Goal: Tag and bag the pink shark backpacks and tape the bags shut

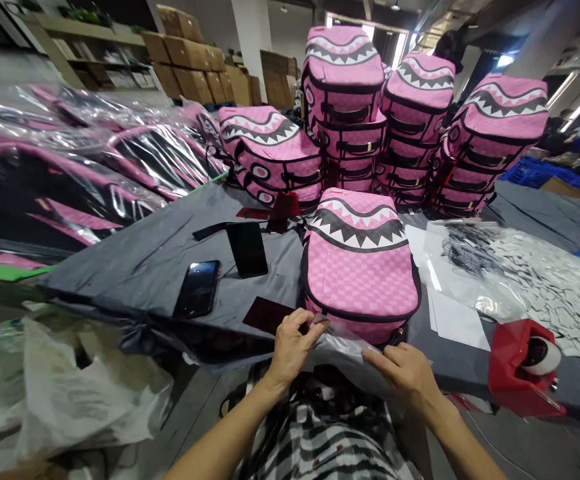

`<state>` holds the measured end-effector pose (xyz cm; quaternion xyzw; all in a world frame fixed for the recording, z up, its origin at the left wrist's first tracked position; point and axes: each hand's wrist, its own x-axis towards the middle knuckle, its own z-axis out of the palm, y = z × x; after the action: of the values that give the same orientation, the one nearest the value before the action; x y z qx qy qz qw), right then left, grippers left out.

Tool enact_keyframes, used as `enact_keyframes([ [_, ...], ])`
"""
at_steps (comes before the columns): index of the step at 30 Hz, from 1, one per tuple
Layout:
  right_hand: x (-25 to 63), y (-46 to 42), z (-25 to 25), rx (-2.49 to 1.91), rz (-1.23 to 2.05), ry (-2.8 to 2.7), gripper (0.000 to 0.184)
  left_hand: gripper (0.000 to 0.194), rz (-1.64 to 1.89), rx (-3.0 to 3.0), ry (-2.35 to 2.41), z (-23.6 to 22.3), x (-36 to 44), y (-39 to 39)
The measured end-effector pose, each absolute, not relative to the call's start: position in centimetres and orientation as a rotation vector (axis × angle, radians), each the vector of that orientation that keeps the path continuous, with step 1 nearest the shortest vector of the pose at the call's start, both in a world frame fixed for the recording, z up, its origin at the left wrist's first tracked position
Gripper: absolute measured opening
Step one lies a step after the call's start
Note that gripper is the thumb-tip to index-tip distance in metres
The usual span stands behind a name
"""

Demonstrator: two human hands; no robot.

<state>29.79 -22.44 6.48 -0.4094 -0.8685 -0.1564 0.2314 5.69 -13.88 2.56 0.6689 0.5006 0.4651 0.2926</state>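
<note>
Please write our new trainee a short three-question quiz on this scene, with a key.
1. True or false: the phone lies to the left of the front pink backpack.
2. What colour is the roll holder to the right of the right hand?
3. What is the left hand pinching? a) the phone b) the roll holder c) clear plastic

Key: 1. True. 2. Red. 3. c.

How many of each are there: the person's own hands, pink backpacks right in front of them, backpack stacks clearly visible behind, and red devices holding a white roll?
Hands: 2 (left hand, right hand)
Pink backpack in front: 1
Backpack stacks behind: 4
Red device with white roll: 1
Total: 8
</note>
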Motion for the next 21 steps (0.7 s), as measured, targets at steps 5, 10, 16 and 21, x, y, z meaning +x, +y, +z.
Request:
enact_keyframes([
  [5, 29.5, -22.8, 6.5, -1.157, -0.426, -2.442, 0.035, 0.008, 1.581, 2.138, 1.131, 5.7, 5.6, -17.2],
  [10, 29.8, -22.7, 6.5, -1.134, -0.416, -2.445, 0.035, 0.015, 1.308, 2.606, 0.628, 6.5, 8.4, -17.6],
  [16, 29.7, -22.8, 5.9, -1.219, -0.400, -2.484, 0.034, 0.016, 1.402, 2.725, 0.472, 2.2, 8.9, -15.3],
  [21, 30.1, -24.0, 5.5, -1.298, -0.243, -2.398, 0.030, 0.012, 1.529, 2.650, 0.400, 0.4, 8.2, -14.8],
])
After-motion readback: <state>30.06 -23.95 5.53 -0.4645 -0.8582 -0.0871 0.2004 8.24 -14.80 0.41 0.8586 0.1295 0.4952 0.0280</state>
